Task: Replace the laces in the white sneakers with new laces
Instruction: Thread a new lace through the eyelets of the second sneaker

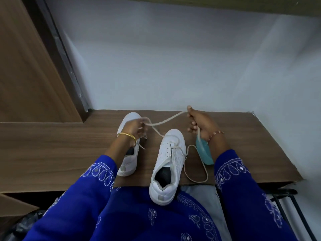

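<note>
— Counting first: how many of each thing were there?

— Two white sneakers stood on a brown wooden table (pixel 52 153). The left sneaker (pixel 128 164) sat farther back, partly behind the person's forearm. The right sneaker (pixel 167 164) lay nearer, its heel hanging over the table's front edge above a blue embroidered lap. There were two hands, and one cream lace (pixel 166 120) was stretched between them. One teal object (pixel 205 153) lay just beside the right sneaker, under the right wrist; what it was could not be told.

— What were the hands doing?

— The left hand (pixel 134 127), with a gold bangle at the wrist, pinched the lace above the left sneaker's toe. The right hand (pixel 199 124), with a beaded bracelet, had its fingers curled round the lace and held it raised.

— How did the lace look?

— Flat and off-white. It ran down from the left hand into the right sneaker's eyelets, crossed loosely there, and a slack loop trailed over the table to that sneaker's right.
</note>
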